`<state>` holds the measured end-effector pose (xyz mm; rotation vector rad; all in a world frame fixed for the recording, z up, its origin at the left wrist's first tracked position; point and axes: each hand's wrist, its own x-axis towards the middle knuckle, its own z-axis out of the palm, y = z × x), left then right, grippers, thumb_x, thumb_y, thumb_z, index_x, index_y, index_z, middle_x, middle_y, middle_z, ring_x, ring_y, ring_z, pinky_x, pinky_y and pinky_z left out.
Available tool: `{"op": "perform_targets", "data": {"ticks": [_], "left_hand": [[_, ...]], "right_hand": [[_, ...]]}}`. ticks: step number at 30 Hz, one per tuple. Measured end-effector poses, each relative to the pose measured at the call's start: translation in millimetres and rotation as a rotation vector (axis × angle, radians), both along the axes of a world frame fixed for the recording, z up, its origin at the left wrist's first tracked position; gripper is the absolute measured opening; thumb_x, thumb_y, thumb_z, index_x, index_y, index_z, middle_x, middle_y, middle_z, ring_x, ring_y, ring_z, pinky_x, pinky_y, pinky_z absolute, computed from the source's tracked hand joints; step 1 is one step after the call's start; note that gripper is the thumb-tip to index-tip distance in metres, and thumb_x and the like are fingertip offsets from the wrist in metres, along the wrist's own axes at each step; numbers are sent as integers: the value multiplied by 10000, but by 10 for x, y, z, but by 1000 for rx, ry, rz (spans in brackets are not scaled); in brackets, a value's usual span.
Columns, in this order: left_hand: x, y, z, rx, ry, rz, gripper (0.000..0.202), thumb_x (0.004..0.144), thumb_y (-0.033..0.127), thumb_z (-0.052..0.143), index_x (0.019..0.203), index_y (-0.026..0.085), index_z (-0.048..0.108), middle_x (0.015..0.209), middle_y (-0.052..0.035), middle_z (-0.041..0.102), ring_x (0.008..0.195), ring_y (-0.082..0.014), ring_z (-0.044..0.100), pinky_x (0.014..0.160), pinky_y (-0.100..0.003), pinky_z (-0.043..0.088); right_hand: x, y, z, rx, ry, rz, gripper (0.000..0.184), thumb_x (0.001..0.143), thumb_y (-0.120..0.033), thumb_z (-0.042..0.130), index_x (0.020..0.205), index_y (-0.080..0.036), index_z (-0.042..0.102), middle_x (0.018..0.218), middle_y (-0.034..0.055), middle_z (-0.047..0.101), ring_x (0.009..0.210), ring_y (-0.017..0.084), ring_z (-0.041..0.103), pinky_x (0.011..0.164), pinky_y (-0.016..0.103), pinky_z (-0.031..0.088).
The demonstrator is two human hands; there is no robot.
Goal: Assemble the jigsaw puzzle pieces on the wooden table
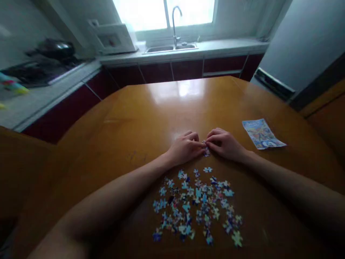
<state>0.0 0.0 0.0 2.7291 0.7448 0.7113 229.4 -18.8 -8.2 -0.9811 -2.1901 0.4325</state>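
My left hand (185, 146) and my right hand (224, 144) meet fingertip to fingertip on the wooden table (129, 122). Both are pinched on small jigsaw pieces (206, 151) held between them, pressed down on the tabletop. A scattered pile of several loose puzzle pieces (196, 205), mostly blue and white, lies on the table closer to me than the hands. One single piece (207, 169) sits apart just behind the pile.
A colourful printed picture sheet (262, 133) lies flat to the right of my right hand. Beyond the table runs a kitchen counter with a sink and tap (175, 39), a stove with a black pan (55, 48) at left, and a fridge (302, 46) at right.
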Motion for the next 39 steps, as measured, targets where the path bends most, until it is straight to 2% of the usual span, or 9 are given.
{"op": "perform_targets", "data": {"ticks": [7,21,28,33,35,39], "left_hand": [[-13,9,13,-63,-28,3,204,909,449,697,994,288,791,881,-39,617,871,-182,540,781,-301,462],[2,6,3,-85,-56,27,209,893,454,715,1008,297,789,885,-36,612,883,-184,549,794,-309,475],[12,-18,30,61,40,31,260,998,407,562,947,272,779,912,-49,624,885,-187,531,820,-323,471],[19,-37,71,168,116,-3,278,1020,369,507,961,247,749,971,-64,634,899,-200,522,817,-340,475],[24,-43,72,151,116,-6,249,1020,350,506,1004,237,727,1000,-66,630,919,-205,521,841,-348,481],[37,-42,48,4,39,9,180,1000,304,540,1103,220,662,1025,-60,610,995,-206,525,915,-352,489]], "right_hand": [[-4,-19,71,-28,17,6,113,881,-172,647,822,-210,736,868,68,700,856,214,614,772,377,510],[16,13,28,-5,24,49,136,898,-183,633,815,-217,734,883,74,708,852,217,613,762,380,503],[13,-7,48,-14,-2,36,133,876,-148,626,835,-211,737,892,73,691,876,222,610,792,391,507],[28,7,11,-31,27,31,224,858,-80,577,857,-226,747,906,69,684,894,224,610,809,399,510],[34,19,-10,-31,39,18,244,867,-78,560,846,-232,748,901,67,684,891,223,610,810,401,509],[35,32,-22,-38,44,9,251,866,-67,548,842,-223,743,898,70,684,892,224,607,806,398,506]]}}
